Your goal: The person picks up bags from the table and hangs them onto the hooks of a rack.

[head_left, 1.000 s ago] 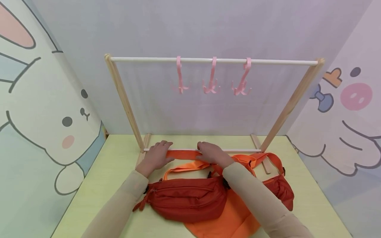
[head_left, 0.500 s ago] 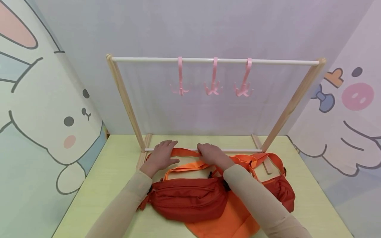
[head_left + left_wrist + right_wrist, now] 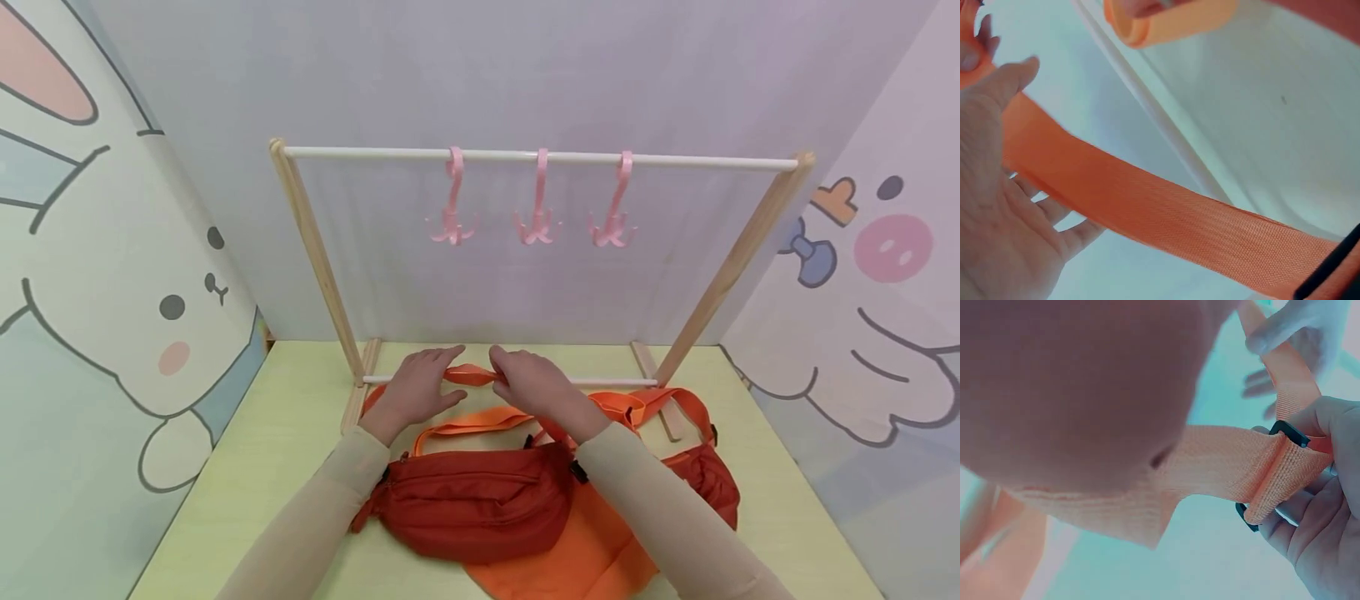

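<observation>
A dark red waist bag (image 3: 480, 500) lies on the table with its orange strap (image 3: 470, 375) raised behind it. My right hand (image 3: 536, 385) pinches this strap beside a black slider buckle (image 3: 1291, 433), as the right wrist view shows. My left hand (image 3: 420, 387) is at the strap's left side. In the left wrist view the webbing passes between its extended thumb and its loosely straight fingers (image 3: 1079, 237), which lie behind the strap without gripping it. A second red bag (image 3: 712, 483) is partly hidden by my right forearm.
A wooden rack with a white top rail (image 3: 360, 153) stands at the back, and three pink claw hooks (image 3: 538, 225) hang from it. Its lower rail (image 3: 611, 382) runs just behind my hands. Orange fabric (image 3: 577, 550) lies under the bags. Walls enclose the table (image 3: 225, 500).
My left hand has slid to the right along the strap, closer to my right hand. The strap piece between them has become shorter and twisted. My right hand has stayed near its place.
</observation>
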Tool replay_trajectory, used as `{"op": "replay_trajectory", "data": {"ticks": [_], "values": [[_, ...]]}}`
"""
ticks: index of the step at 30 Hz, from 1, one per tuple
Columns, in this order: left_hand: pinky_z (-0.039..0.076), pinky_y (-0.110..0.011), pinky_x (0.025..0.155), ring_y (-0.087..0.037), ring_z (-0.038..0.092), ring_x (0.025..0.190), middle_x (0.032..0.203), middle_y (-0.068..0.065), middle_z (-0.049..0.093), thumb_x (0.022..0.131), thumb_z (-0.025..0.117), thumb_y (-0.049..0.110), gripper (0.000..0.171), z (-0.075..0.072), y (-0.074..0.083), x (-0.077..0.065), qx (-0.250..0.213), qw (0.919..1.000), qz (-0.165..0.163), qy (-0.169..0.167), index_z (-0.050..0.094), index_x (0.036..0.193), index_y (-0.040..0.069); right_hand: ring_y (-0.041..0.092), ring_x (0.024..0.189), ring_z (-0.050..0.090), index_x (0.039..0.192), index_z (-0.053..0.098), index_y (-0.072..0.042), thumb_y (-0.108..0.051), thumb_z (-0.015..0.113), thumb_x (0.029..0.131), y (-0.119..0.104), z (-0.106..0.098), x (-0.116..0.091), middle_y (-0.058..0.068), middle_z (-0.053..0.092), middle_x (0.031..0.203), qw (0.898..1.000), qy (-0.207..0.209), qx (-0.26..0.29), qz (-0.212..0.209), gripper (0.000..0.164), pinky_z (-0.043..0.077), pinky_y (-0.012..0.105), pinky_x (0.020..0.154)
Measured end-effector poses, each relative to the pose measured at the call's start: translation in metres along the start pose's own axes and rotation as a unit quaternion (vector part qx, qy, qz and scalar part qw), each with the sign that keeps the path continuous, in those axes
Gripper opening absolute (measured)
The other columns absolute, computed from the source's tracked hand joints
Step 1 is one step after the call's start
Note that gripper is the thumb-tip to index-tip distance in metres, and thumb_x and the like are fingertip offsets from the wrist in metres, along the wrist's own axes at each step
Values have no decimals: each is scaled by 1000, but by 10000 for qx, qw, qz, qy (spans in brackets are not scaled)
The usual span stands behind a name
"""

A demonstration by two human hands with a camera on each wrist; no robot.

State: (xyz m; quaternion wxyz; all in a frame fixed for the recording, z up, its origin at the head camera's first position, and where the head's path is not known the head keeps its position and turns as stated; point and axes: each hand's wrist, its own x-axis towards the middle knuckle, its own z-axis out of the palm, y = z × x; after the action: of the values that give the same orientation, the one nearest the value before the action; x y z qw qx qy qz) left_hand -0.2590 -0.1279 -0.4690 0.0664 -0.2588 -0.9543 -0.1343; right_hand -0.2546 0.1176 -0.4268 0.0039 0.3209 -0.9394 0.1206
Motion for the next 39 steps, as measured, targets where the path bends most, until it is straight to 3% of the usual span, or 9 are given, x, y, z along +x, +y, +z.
{"op": "replay_trajectory", "data": {"ticks": [3,7,11,15,17,22,25,35,39], "values": [[57,-46,92,-26,73,98,122,-7,75,98,78,35,60,-1,2,1,-70,9996,139,229,58,150,12,13,53,45,100,51,-15,-14,64,103,-6,-12,-6,-3,49,67,9995,228,162,-139,14,40,30,56],[56,-38,72,-16,63,70,101,0,76,102,74,21,30,-6,5,1,-513,9973,159,503,70,131,13,12,54,42,100,50,-16,-13,63,103,-11,-26,-12,-2,48,68,9982,459,359,-170,13,39,29,54],[47,-36,65,-15,51,66,88,1,67,106,66,12,12,-17,9,-2,-1037,9928,-77,602,70,116,11,12,54,36,98,47,-16,-14,60,105,-10,-37,-17,-1,45,68,9968,514,605,-128,14,34,29,55],[49,-39,70,-19,54,72,92,-2,65,106,65,9,5,-34,15,-5,-1275,9885,-229,780,67,110,8,14,57,36,103,47,-14,-12,58,105,-8,-44,-19,2,44,72,9934,472,1038,-96,11,35,32,59],[50,-40,71,-20,54,73,92,-3,65,106,66,10,3,-44,21,-7,-1312,9864,-293,942,65,108,9,15,58,40,114,49,-11,-13,59,105,-9,-45,-19,2,48,75,9902,425,1328,-67,13,40,32,60],[42,-39,64,-21,46,67,79,-1,52,106,65,11,8,-68,40,-10,-1210,9835,-421,1279,60,100,9,16,60,53,145,44,-7,-14,64,104,-20,-43,-14,0,60,87,9737,426,2226,-223,46,51,33,60],[40,-38,63,-21,45,66,77,-2,49,106,66,11,10,-78,50,-11,-1092,9839,-453,1340,59,99,9,16,61,56,152,39,-8,-15,65,104,-30,-42,-10,0,62,97,9623,579,2618,-455,55,52,32,61],[42,-34,59,-19,46,61,70,1,49,101,71,11,18,-110,61,-21,-599,9906,-185,1218,58,88,11,13,60,48,136,50,-12,-20,68,106,-45,-63,-11,-2,56,83,9573,1325,2374,-984,36,46,31,60],[43,-33,56,-16,46,58,70,5,51,102,74,20,15,-122,60,-28,-681,9908,-84,1166,64,94,12,12,58,45,127,57,-14,-18,69,105,-46,-80,-17,-4,54,77,9581,1447,2169,-1186,25,44,31,57]]}}
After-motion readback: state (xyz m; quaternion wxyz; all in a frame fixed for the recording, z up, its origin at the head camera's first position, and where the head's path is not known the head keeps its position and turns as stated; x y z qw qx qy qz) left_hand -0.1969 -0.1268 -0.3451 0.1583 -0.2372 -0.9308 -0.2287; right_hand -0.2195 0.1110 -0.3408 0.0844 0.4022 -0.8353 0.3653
